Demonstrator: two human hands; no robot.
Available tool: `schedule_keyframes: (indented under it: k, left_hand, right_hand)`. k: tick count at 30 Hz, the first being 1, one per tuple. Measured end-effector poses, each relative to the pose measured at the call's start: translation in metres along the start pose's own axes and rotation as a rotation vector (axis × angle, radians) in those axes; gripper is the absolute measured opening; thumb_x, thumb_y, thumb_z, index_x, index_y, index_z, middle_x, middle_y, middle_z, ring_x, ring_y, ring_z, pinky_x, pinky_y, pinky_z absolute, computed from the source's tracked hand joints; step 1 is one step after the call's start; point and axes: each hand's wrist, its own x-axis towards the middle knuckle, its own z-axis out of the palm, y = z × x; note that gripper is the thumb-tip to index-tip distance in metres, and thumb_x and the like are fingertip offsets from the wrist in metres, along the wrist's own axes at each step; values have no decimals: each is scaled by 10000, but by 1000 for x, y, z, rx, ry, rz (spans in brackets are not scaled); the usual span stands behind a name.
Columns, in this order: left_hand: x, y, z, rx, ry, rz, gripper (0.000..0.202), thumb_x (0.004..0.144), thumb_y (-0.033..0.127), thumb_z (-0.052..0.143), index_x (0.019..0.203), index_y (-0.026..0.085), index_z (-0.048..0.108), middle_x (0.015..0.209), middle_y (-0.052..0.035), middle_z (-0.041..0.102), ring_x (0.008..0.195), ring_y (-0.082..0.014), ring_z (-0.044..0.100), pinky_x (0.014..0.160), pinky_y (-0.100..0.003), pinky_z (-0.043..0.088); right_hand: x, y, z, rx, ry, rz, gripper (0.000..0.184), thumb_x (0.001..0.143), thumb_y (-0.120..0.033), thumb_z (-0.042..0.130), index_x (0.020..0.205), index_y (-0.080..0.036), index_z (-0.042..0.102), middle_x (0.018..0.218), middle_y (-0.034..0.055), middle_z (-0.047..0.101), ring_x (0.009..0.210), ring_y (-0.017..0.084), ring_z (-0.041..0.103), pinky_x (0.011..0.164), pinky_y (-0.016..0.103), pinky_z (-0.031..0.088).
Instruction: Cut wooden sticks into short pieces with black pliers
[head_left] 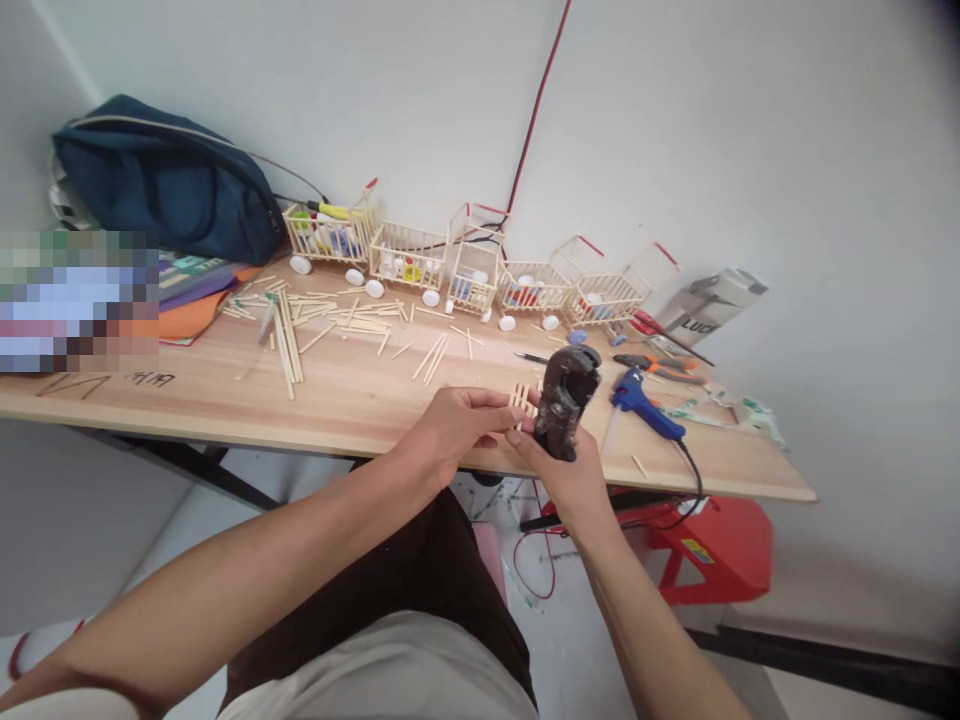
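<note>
Pale wood shows between the fingertips: a few short sticks (519, 396), held upright just above the front edge of the table (367, 400). The left hand (461, 425) pinches them between thumb and fingers; the right hand (574, 480) is closed around a black hand tool (562, 400), its head pointing to twelve o'clock, its thumb close beside the sticks; whether that thumb touches them cannot be told. Taking the sticks as the dial's centre, a blue glue gun (649, 402) lies at three o'clock, with orange-handled pliers (675, 370) just beyond it. Loose sticks (289, 340) are strewn between nine and ten. Farther out, five small stick-built carts (470, 275) on round wheels line the wall from about half past ten to one. A dark blue bag (172, 195) sits at ten, and a grey-and-white box (709, 310) leans at two.
</note>
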Motion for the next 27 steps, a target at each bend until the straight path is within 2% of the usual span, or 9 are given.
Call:
schedule_keyframes:
  k: [6, 9, 12, 17, 21, 27]
  left_hand:
    - [0, 1, -1, 27, 11, 23, 205, 588, 285, 794, 715, 144, 717, 763, -32, 702, 685, -99, 574, 684, -240, 392]
    - [-1, 4, -2, 45, 3, -9, 208, 599, 286, 785, 728, 138, 719, 767, -44, 700, 698, -106, 572, 679, -242, 379]
    - [-2, 6, 0, 57, 19, -38, 202, 586, 278, 790, 698, 130, 709, 753, -50, 699, 684, -103, 560, 657, -236, 361]
    - [0, 4, 4, 46, 44, -33, 221, 583, 292, 784, 707, 124, 711, 740, -59, 702, 661, -109, 570, 635, -236, 364]
    - [2, -2, 7, 16, 71, 1, 216, 568, 261, 777, 711, 114, 711, 699, -48, 689, 618, -98, 562, 613, -225, 376]
    - [0, -6, 6, 24, 81, 76, 126, 540, 221, 743, 613, 136, 686, 615, -3, 649, 587, -93, 545, 602, -220, 390]
  right_hand:
    - [1, -11, -7, 54, -138, -35, 529, 777, -423, 672, 1248, -199, 582, 1016, 53, 675, 1002, 213, 614, 893, 356, 489]
    - [4, -15, -12, 27, -195, -56, 521, 778, -413, 677, 1244, -204, 577, 1071, 60, 662, 1062, 218, 599, 929, 352, 472]
    - [6, -13, -14, -17, -197, -52, 473, 759, -394, 697, 1171, -179, 609, 976, 63, 679, 979, 220, 628, 879, 349, 495]
    - [6, -7, -11, -100, -134, -142, 564, 736, -375, 712, 1256, -224, 554, 1016, 41, 682, 849, 191, 643, 779, 319, 514]
    - [5, -4, -11, -224, -78, -157, 521, 744, -362, 695, 1232, -222, 577, 810, -2, 669, 664, 158, 590, 630, 275, 486]
    - [3, -6, -16, -277, -146, -213, 517, 781, -288, 644, 1283, -235, 532, 701, -39, 569, 614, 136, 538, 600, 238, 438]
